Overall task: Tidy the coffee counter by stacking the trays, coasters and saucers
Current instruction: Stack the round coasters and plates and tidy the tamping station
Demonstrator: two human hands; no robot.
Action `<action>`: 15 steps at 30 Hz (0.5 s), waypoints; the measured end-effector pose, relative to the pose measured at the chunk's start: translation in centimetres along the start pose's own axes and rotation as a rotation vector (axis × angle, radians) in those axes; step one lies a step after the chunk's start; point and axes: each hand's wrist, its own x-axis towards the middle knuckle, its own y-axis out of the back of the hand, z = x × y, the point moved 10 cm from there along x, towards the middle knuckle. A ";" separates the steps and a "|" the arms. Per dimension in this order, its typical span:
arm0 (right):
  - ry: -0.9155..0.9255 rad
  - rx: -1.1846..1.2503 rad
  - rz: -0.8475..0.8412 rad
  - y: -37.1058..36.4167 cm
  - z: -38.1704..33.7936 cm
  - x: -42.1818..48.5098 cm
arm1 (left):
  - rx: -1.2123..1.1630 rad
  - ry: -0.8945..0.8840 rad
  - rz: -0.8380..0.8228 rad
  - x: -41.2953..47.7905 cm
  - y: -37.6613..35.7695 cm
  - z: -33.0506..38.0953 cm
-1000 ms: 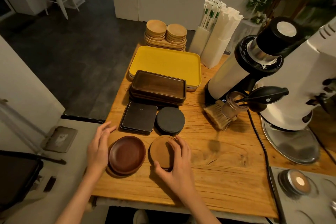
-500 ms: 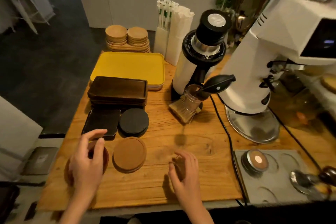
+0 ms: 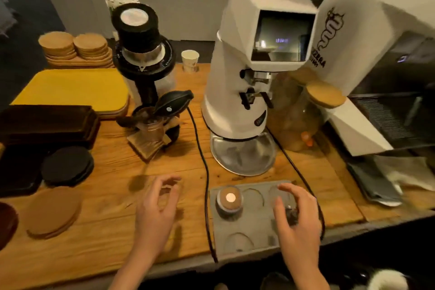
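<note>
My left hand [image 3: 155,214] hovers over bare wood mid-counter, fingers apart, holding nothing. My right hand [image 3: 296,216] is spread over the right side of a grey mat [image 3: 244,240], with a small dark thing under its fingers. Left of both hands lie a stack of cork coasters [image 3: 54,212], black round coasters [image 3: 67,165], a dark square tray [image 3: 18,172] and a brown saucer [image 3: 7,223] cut off by the frame edge. Behind them are stacked dark wooden trays [image 3: 47,122], a yellow tray [image 3: 73,87] and two piles of pale wooden saucers [image 3: 70,45].
A black-topped grinder [image 3: 143,54] and a white grinder [image 3: 254,77] stand mid-counter, with cables [image 3: 207,172] running to the front edge. A metal tamper [image 3: 229,199] sits on the mat. A cork-lidded jar [image 3: 303,113], a paper cup [image 3: 190,59] and an espresso machine [image 3: 388,77] are behind.
The view has swung right. Both hands left the brown saucer and cork coasters and moved right; my right hand is now over the grey mat.
</note>
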 end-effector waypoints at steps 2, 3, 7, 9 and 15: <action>0.035 -0.014 0.009 1.8 1.2 1.3 | 0.012 -0.001 -0.003 -0.4 -2.8 1.5; 0.044 -0.021 0.006 2.3 1.8 2.0 | 0.018 0.002 -0.010 -0.5 -3.9 1.9; -0.059 -0.077 -0.183 1.7 5.9 4.1 | 0.067 -0.008 -0.028 -0.4 -8.3 3.1; -0.203 0.032 -0.299 0.4 8.2 4.4 | 0.145 -0.029 -0.055 0.1 -11.1 3.5; -0.365 0.390 -0.263 -0.8 10.1 3.6 | 0.489 -0.088 -0.170 2.4 -17.5 2.2</action>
